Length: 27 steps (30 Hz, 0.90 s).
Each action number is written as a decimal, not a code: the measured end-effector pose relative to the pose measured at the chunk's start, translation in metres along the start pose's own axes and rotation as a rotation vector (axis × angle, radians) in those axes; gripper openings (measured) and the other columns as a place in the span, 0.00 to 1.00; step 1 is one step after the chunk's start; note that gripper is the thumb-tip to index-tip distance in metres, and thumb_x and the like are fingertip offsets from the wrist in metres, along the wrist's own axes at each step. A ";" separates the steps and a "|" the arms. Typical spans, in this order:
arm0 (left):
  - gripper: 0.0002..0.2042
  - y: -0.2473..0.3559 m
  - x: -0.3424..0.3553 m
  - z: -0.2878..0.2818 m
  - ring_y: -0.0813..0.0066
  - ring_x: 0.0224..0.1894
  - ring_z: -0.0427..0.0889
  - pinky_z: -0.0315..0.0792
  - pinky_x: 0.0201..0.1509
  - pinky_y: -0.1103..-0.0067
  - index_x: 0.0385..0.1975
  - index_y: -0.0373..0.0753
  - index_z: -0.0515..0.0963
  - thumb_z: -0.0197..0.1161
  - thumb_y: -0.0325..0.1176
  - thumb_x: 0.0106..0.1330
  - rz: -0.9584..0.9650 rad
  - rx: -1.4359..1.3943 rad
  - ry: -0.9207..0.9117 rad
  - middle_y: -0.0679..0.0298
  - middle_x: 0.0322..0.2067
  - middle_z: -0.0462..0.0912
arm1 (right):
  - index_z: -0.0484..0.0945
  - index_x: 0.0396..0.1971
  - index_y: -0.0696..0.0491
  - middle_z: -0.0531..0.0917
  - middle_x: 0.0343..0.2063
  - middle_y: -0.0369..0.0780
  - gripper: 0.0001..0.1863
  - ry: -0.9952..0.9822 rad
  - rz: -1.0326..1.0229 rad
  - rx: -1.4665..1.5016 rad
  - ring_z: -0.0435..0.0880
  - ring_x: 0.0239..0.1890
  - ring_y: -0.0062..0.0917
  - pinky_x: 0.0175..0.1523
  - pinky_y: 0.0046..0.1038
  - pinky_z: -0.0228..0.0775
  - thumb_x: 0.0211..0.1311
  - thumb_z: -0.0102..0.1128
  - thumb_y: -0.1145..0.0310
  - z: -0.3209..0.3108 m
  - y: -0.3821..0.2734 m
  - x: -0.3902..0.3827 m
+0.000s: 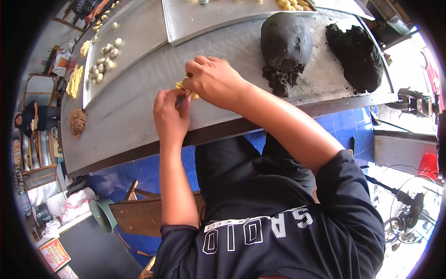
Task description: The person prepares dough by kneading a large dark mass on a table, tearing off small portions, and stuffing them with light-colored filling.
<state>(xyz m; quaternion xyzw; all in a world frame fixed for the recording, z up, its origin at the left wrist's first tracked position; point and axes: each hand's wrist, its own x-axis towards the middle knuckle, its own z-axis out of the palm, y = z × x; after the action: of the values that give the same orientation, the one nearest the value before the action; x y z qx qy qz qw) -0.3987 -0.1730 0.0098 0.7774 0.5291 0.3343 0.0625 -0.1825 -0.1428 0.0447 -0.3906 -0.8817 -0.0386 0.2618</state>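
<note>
A lump of yellow dough [180, 85] sits between your left hand [170, 110] and right hand [214, 82], pinched in the fingers of both, above the smooth metal table [223, 44]. Beyond your right hand lie a smooth, rounded black mass [285, 39] and a rough, crumbly one [358, 60]. The left tray [139, 29] holds greyish balls [114, 52]; the upper tray [209, 18], yellow ones [298, 7].

Small, partly hidden yellow dough [180, 85] between fingers [173, 95]

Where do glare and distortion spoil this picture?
Head view: bright light washes out the right side around the fan; the table edge bows; corners go black. Head view, centre: left hand and right hand look well lit, yellow dough mostly covered.
</note>
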 end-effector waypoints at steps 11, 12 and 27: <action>0.13 0.020 0.001 -0.006 0.58 0.49 0.83 0.75 0.60 0.61 0.50 0.40 0.88 0.79 0.35 0.70 0.187 0.179 0.018 0.62 0.50 0.83 | 0.89 0.58 0.53 0.93 0.40 0.46 0.17 0.324 0.222 0.471 0.94 0.44 0.46 0.51 0.41 0.86 0.72 0.75 0.69 0.005 0.030 -0.010; 0.13 0.020 0.001 -0.005 0.58 0.50 0.83 0.74 0.61 0.60 0.51 0.40 0.88 0.78 0.36 0.71 0.160 0.235 0.027 0.63 0.52 0.84 | 0.89 0.58 0.53 0.93 0.40 0.46 0.17 0.322 0.219 0.476 0.94 0.44 0.46 0.51 0.41 0.86 0.72 0.75 0.69 0.002 0.028 -0.008; 0.12 0.034 -0.021 -0.006 0.83 0.45 0.78 0.75 0.55 0.78 0.55 0.33 0.83 0.59 0.36 0.90 -0.380 -1.135 -0.226 0.70 0.40 0.83 | 0.94 0.55 0.50 0.93 0.47 0.43 0.21 0.072 0.137 0.729 0.94 0.50 0.40 0.57 0.38 0.88 0.60 0.83 0.75 -0.023 -0.005 -0.032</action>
<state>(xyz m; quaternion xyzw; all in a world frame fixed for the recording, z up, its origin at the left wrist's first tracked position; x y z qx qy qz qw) -0.3803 -0.2076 0.0199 0.5453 0.3880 0.4624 0.5816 -0.1587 -0.1739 0.0496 -0.3281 -0.7997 0.2820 0.4164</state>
